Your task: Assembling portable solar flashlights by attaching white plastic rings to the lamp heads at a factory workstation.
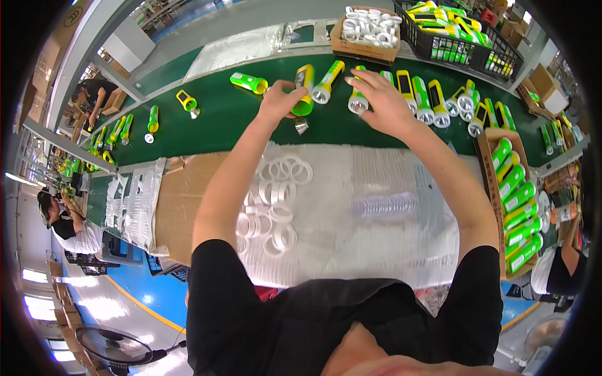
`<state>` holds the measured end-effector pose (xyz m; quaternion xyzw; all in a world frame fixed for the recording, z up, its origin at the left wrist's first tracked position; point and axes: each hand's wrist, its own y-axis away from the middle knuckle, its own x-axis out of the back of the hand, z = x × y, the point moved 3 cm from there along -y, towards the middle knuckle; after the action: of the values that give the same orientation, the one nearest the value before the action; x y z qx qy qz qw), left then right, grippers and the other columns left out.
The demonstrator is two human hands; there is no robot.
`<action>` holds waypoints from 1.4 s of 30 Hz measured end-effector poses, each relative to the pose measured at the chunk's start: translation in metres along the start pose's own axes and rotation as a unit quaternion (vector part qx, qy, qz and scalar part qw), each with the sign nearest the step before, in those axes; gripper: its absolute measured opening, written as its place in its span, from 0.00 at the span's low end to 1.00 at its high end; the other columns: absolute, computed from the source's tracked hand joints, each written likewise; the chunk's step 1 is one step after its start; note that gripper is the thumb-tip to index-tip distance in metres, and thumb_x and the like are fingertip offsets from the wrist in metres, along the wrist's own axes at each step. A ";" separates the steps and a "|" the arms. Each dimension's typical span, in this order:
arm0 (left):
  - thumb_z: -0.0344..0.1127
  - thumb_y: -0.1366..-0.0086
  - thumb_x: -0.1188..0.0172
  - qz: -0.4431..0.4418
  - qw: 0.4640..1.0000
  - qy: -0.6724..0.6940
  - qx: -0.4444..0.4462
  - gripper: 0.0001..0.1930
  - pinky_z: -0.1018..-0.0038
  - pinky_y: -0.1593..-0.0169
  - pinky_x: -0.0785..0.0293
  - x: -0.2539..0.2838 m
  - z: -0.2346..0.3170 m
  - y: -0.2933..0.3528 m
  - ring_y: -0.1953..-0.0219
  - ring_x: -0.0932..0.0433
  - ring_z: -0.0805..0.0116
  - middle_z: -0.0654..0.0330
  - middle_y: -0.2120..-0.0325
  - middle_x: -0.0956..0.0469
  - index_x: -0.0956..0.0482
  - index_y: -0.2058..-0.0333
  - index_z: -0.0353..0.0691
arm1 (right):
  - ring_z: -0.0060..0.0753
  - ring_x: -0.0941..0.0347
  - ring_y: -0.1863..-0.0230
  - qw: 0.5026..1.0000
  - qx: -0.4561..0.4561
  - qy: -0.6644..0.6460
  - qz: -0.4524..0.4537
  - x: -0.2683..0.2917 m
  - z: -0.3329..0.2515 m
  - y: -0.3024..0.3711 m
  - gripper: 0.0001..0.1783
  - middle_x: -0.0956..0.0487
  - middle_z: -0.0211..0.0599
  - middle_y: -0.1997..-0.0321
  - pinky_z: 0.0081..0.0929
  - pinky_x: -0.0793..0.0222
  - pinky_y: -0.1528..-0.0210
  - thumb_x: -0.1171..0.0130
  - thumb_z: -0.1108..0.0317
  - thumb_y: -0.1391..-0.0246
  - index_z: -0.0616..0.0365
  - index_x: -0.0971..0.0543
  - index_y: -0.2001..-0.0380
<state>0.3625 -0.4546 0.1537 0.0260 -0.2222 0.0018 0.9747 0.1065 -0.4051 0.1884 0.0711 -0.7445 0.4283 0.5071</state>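
My left hand (279, 102) is closed around a yellow-and-green flashlight (305, 78) with a dark panel, tilted over the green belt. A silver reflector (301, 126) hangs out below its green head end. My right hand (384, 100) has its fingers and thumb curved about another green-and-white flashlight (357, 100), whose silver reflector end points toward me. Between the two hands lies a further yellow-green flashlight (329, 82). Nearer to me, many white rings (279, 212) lie loose on the wrapped work surface, and a row of clear round lenses (385, 205) lies beside them.
Several flashlights (421, 100) line the belt (219, 119) to the right, others to the left. Behind it stand a carton of white rings (364, 49) and a black crate (492, 61) of flashlights. A box of flashlights (495, 200) sits at right. Co-workers (75, 229) sit nearby.
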 end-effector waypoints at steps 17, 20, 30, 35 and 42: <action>0.39 0.30 0.45 -0.290 0.932 0.211 -0.046 0.18 0.77 0.52 0.30 -0.066 0.007 0.283 0.57 0.25 0.76 0.62 0.62 0.21 0.28 0.46 0.36 | 0.58 0.24 0.59 0.941 -0.206 -0.240 -0.121 0.060 -0.170 0.174 0.43 0.21 0.52 0.61 0.45 0.28 0.57 0.34 0.59 0.55 0.57 0.42 0.37; 0.34 0.28 0.51 -0.118 0.956 0.225 -0.144 0.13 0.77 0.55 0.29 -0.069 0.004 0.299 0.61 0.24 0.75 0.62 0.64 0.21 0.26 0.50 0.37 | 0.42 0.24 0.61 0.901 -0.267 -0.334 -0.071 0.058 -0.194 0.191 0.37 0.24 0.44 0.56 0.37 0.27 0.57 0.32 0.52 0.49 0.57 0.39 0.44; 0.42 0.34 0.52 -0.118 0.868 0.003 -0.483 0.15 0.59 0.45 0.44 -0.078 0.032 0.328 0.51 0.27 0.56 0.61 0.61 0.19 0.20 0.58 0.43 | 0.31 0.23 0.61 0.664 -0.307 -0.677 -0.074 0.033 -0.235 0.208 0.27 0.27 0.40 0.53 0.30 0.24 0.59 0.45 0.56 0.37 0.56 0.38 0.41; 0.43 0.32 0.49 -0.090 0.916 0.100 -0.378 0.16 0.59 0.41 0.42 -0.093 0.024 0.308 0.48 0.28 0.52 0.52 0.52 0.23 0.23 0.52 0.42 | 0.27 0.26 0.67 0.571 -0.377 -0.729 0.001 0.038 -0.226 0.210 0.20 0.25 0.39 0.61 0.25 0.28 0.65 0.49 0.57 0.35 0.54 0.34 0.45; 0.44 0.46 0.32 0.020 0.920 -0.227 -0.320 0.28 0.59 0.45 0.35 -0.120 -0.030 0.238 0.47 0.30 0.50 0.51 0.52 0.25 0.25 0.48 0.38 | 0.28 0.26 0.70 0.572 -0.411 -0.709 0.030 0.042 -0.211 0.223 0.21 0.23 0.42 0.66 0.28 0.28 0.67 0.53 0.55 0.34 0.54 0.33 0.44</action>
<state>0.2640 -0.2145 0.0864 -0.2919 -0.4264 -0.0553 0.8543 0.1125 -0.1021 0.1219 0.1135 -0.9639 -0.0965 -0.2208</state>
